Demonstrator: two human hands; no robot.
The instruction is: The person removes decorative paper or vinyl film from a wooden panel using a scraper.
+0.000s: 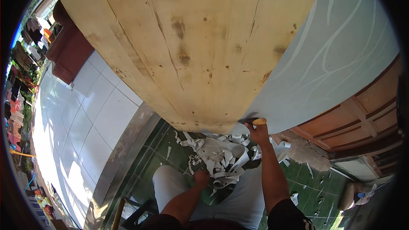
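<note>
So the right hand (258, 133) is pinching a tool with an orange-brown wooden handle (259, 121), its dark end up against the lower part of a big board (204, 59), right about where bare yellowish wood meets a grey covering (336, 55). The board rises ahead of both hands, knots and cracks all over. Only "markings" I can make out are pale swoopy lines on the grey, up and right of the right hand, plus small light marks on the black sleeve (287, 215) of that arm, too small to tell if it's lettering. The left hand (201, 179) is lower, between the knees, just beside a heap of curled whitish strips (223, 155); fingers too dark, can't tell if it's holding anything. Brown panelled door (362, 110) well off right of the right hand.
</note>
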